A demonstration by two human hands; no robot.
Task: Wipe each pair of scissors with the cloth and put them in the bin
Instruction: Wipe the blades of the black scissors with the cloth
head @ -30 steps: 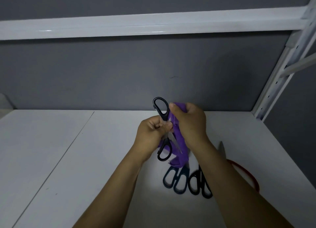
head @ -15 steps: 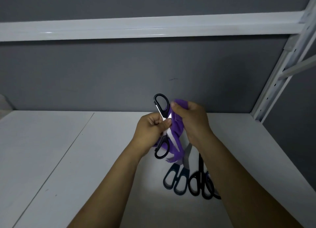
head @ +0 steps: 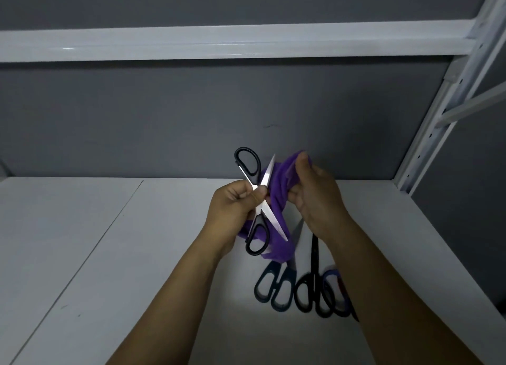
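My left hand (head: 232,206) pinches the open scissors (head: 273,222) at their pivot, baring the blades for the cloth (head: 279,189) my right hand (head: 317,197) grips beside them

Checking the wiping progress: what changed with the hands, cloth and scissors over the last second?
The right hand drew the purple cloth rightward off the black-handled scissors, baring the upper blade, which now points up. The left hand keeps its grip at the pivot, blades spread. The other scissors lie unmoved on the shelf.
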